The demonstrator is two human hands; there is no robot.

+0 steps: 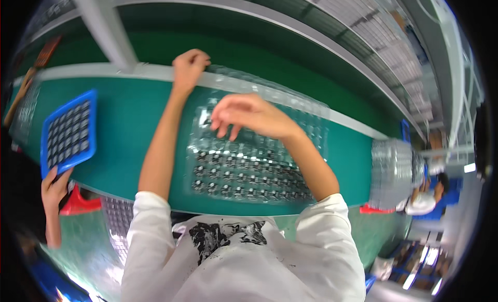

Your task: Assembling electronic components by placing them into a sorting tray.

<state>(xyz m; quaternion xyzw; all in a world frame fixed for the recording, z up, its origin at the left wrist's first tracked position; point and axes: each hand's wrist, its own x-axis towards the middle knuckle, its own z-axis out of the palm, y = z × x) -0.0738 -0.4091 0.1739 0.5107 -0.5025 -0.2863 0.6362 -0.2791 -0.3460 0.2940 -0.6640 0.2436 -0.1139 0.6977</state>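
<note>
A clear plastic tray (236, 169) with rows of small dark and silvery parts lies on the green worktop in front of me. The parts fill its near rows, and its far part shows mostly bare cells. Over that far part hovers my right hand (254, 115), slightly blurred, its bent fingers apart and pointing left, with nothing visible in them. My left hand (189, 68) reaches past the tray's far left corner to the pale rail (155, 72). Its fingers are curled closed, and whatever they hold is hidden.
At the left, a co-worker's hand (54, 190) holds a blue-framed tray (70, 131) of dark square parts. Stacked clear trays (391, 172) stand at the right end. Beyond the rail runs a dark green strip (249, 53). A grey post (106, 29) rises at the back left.
</note>
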